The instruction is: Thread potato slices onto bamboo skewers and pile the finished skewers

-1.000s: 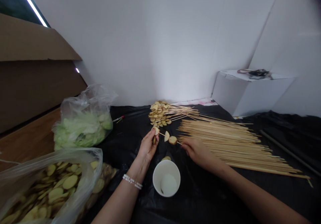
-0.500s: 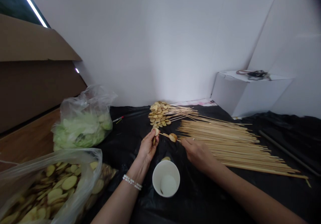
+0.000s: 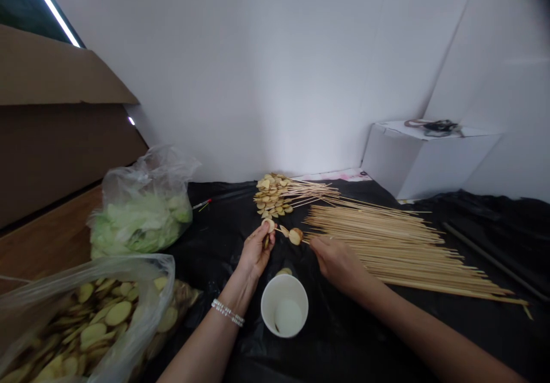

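Note:
My left hand is closed on a potato slice, with more slices partly hidden in the palm. My right hand pinches a wooden skewer that points left toward that slice. Threaded potato slices sit on the skewer between the two hands. The skewer's tip meets the held slice; whether it has gone through I cannot tell. Just below the hands stands a white paper cup, open end up. Behind them lies a pile of skewered potato slices, sticks pointing right.
Many loose skewers lie spread at the right. A plastic bag of potato slices is at the lower left, a bag of pale green leaves behind it. A marker lies on the black sheet. A white box stands back right.
One slice on the skewer now shows apart from the others, nearer my left hand. The slices turn slightly; both hands stay almost in place.

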A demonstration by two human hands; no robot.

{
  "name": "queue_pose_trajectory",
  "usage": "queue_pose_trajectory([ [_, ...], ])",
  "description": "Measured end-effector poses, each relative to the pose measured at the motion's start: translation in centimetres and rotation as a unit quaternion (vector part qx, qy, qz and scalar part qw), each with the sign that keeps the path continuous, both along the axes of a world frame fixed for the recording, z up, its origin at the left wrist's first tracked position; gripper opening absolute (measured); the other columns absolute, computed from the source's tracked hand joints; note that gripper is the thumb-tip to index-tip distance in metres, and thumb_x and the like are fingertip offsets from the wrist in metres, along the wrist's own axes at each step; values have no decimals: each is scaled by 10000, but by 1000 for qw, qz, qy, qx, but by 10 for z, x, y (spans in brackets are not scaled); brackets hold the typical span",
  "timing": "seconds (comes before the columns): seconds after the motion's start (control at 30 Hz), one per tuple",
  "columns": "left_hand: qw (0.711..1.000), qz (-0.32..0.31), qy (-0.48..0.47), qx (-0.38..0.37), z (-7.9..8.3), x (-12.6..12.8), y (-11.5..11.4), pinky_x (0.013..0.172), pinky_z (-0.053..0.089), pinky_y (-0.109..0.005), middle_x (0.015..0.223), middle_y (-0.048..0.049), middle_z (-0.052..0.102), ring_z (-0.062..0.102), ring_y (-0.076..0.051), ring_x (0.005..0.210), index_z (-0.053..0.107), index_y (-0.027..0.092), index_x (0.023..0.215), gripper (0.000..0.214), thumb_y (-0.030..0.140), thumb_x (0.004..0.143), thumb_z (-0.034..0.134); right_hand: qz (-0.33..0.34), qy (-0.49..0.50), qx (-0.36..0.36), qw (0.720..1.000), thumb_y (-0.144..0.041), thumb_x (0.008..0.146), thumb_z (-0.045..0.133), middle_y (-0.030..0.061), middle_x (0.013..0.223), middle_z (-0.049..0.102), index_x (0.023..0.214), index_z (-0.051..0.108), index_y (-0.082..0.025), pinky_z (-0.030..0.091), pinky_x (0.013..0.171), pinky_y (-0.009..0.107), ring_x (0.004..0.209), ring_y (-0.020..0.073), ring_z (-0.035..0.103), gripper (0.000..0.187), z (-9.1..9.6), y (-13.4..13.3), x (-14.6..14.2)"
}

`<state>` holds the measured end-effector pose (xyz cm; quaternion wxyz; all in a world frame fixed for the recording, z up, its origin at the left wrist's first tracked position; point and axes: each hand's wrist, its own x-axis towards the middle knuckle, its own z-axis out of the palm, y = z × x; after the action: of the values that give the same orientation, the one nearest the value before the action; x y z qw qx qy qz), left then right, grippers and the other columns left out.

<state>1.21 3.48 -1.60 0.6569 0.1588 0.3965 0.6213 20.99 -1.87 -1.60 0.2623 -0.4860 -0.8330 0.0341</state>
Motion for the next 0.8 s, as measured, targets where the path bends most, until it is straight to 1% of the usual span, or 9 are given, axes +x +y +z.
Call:
queue_pose_trajectory([
  [0.03,1000,-2,-1,1,0,0,0,488,498,-128,733,-79,680,599,-67,555,661,74,766,110,58,820,567,-1,6,-7,1000,-122,878,383,50,749,608,753,547,-172,307,618,252,681,147,522,212,0,0,0],
  [0.17,1000,-14,6,12,-1,-1,0,490,500,-130,732,-74,679,589,-60,540,666,72,764,118,64,824,564,-3,54,-74,996,-176,893,415,15,641,581,645,503,-182,300,586,233,610,124,503,263,1,1,-3],
  [0.2,1000,-15,9,14,-1,-1,-1,490,499,-128,730,-73,680,587,-58,538,666,73,760,118,64,822,567,-5,52,-76,996,-177,894,415,17,647,586,648,505,-181,298,586,235,613,125,505,262,0,1,-3],
  [0.33,999,-27,23,11,-1,4,-3,500,497,-126,690,-54,674,588,-58,539,670,89,750,55,73,781,627,-14,17,-34,999,-151,896,387,52,742,618,744,540,-172,296,610,251,677,146,526,217,-2,1,-5],
  [0.4,999,-38,34,18,0,6,-4,509,496,-127,672,-46,669,588,-59,536,673,93,745,7,91,742,678,-9,22,-41,999,-157,900,384,50,725,614,730,535,-173,302,618,249,674,144,527,228,-3,2,-6],
  [0.5,997,-38,45,42,0,6,-3,524,491,-129,670,-42,668,589,-62,549,671,94,723,81,128,689,736,-2,42,-56,998,-170,897,396,42,692,604,689,523,-177,312,626,244,663,139,526,244,-2,5,-8],
  [0.63,997,-34,59,47,-4,4,-3,528,479,-135,647,-34,661,574,-59,539,672,104,704,149,178,636,782,9,75,-78,994,-167,881,410,26,646,585,647,522,-178,311,601,239,618,128,507,260,2,5,-10],
  [0.73,995,-37,71,61,-4,4,-3,517,457,-134,629,-25,648,550,-50,516,674,100,707,181,206,620,792,19,131,-126,983,-199,868,431,5,588,557,603,519,-179,317,578,232,580,120,489,280,6,4,-9],
  [0.8,994,-34,74,71,-2,3,-4,511,444,-135,611,-8,631,529,-42,498,675,102,715,186,207,616,793,36,188,-200,961,-228,860,439,-12,549,539,623,545,-177,322,548,221,544,113,477,264,8,4,-8],
])
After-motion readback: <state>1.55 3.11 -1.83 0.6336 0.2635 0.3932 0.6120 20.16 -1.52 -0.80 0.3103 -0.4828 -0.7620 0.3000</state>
